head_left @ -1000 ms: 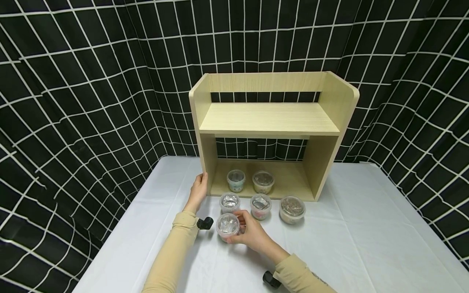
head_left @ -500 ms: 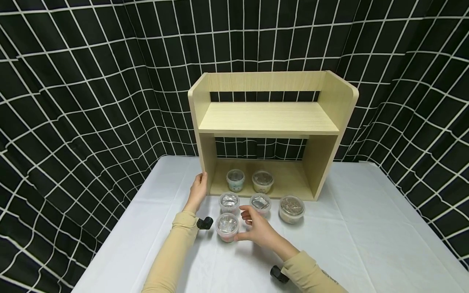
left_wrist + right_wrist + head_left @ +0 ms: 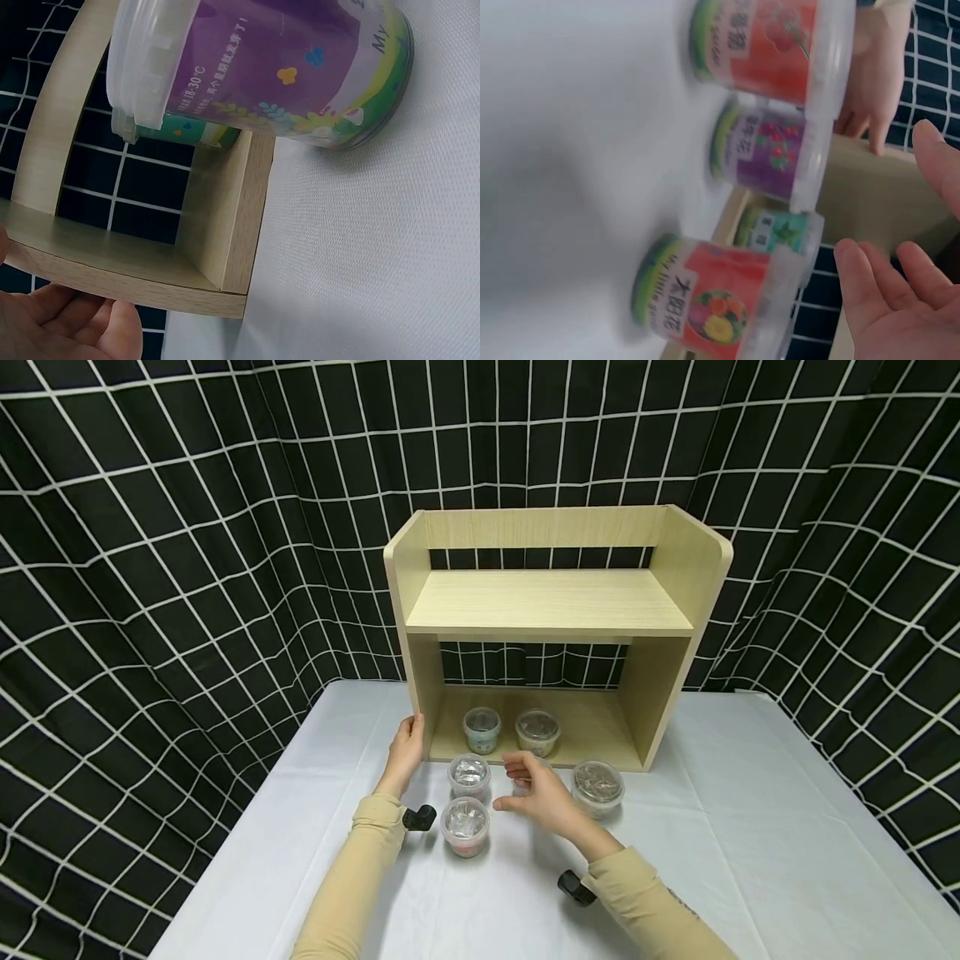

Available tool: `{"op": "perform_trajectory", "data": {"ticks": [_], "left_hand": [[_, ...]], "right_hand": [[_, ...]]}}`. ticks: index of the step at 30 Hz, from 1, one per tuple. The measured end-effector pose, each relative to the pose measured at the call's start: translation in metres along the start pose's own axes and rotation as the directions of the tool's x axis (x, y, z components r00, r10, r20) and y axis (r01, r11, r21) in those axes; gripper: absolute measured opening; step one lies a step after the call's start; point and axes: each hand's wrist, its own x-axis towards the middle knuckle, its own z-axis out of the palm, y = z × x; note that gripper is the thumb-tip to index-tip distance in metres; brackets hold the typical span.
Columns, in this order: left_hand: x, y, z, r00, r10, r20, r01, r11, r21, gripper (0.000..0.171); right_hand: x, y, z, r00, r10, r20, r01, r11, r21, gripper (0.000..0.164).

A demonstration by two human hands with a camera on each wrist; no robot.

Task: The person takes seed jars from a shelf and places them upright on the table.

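Note:
My left hand (image 3: 403, 756) holds the left side panel of a pale wooden shelf (image 3: 551, 602), thumb and fingers on opposite sides of the panel. With fingers spread and nothing in them, my right hand (image 3: 551, 802) hovers over a red-labelled lidded plastic cup (image 3: 712, 304), hiding most of it in the head view. To its left, another red-labelled cup (image 3: 465, 828) stands nearest the front. Behind that one is a purple-labelled cup (image 3: 277, 67). A wider lidded cup (image 3: 597, 787) stands just right of my right hand.
On the shelf's lower board, a teal-labelled cup (image 3: 482, 732) and a yellowish cup (image 3: 537, 733) stand side by side. A white cloth (image 3: 750, 827) covers the table. Black curtains (image 3: 187, 568) with white grid lines surround it.
My right hand has let go of the front red-labelled cup and moved right and away from me, over the other red-labelled cup. My left hand stays on the shelf panel.

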Motion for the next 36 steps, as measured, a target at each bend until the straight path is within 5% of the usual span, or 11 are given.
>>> {"op": "perform_trajectory", "data": {"ticks": [17, 36], "left_hand": [[0.001, -0.002, 0.0, 1.0, 0.006, -0.004, -0.006, 1.0, 0.02, 0.073], [0.004, -0.003, -0.001, 1.0, 0.005, -0.008, -0.005, 0.999, 0.038, 0.071]], "right_hand": [[0.033, -0.003, -0.034, 0.99, 0.09, -0.109, -0.09, 0.996, 0.009, 0.064], [0.06, 0.007, -0.046, 0.96, 0.208, -0.189, -0.223, 0.973, -0.065, 0.064]]}}
